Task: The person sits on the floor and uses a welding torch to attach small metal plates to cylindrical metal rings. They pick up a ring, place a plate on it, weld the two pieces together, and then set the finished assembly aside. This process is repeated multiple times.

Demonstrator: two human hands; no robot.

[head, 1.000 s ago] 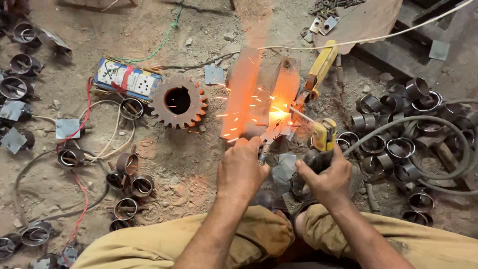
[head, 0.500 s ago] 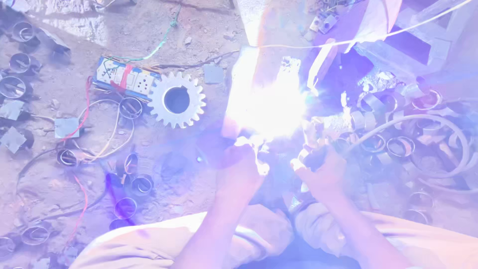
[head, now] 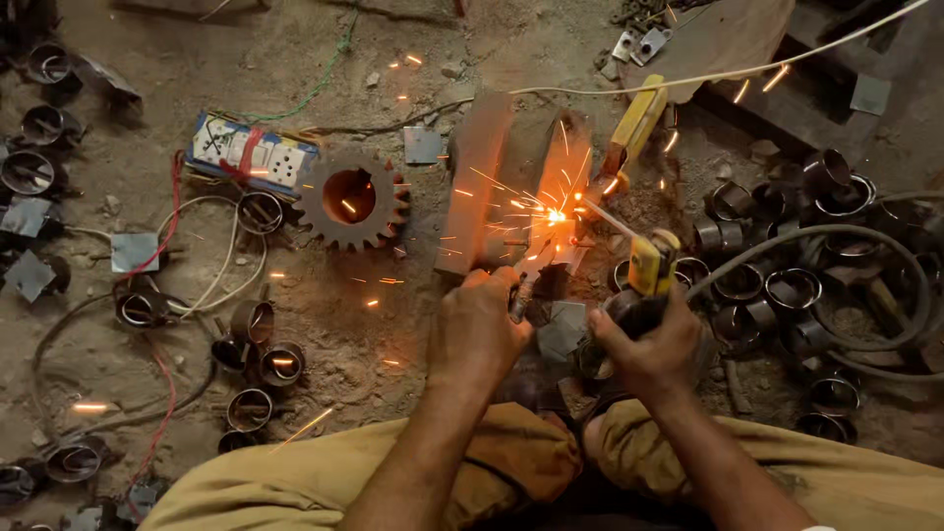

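While sparks scatter across the dirt floor (head: 413, 39), the person sits low with knees in tan trousers at the near edge. Left hand (head: 479, 329) is closed around the handles of pliers (head: 529, 275), whose tips reach to the glowing spot. Right hand (head: 644, 344) is wrapped tightly round a yellow-capped electrode holder (head: 649, 264); its thin rod (head: 608, 216) runs far-left to the same bright point. The workpiece (head: 556, 236), small and lit orange, lies at that point, against the near right side of a flat steel block (head: 492, 177); its exact shape cannot be told through the glare. A yellow clamp (head: 634, 123) with a pale cable lies just beyond the block, to the right. Left of the block rests a rusty gear (head: 352, 200), and beyond it a blue-and-white socket board (head: 251, 152). Short metal rings (head: 777, 280) are heaped on the right; further rings (head: 251, 339) lie scattered on the near left among loose wires.
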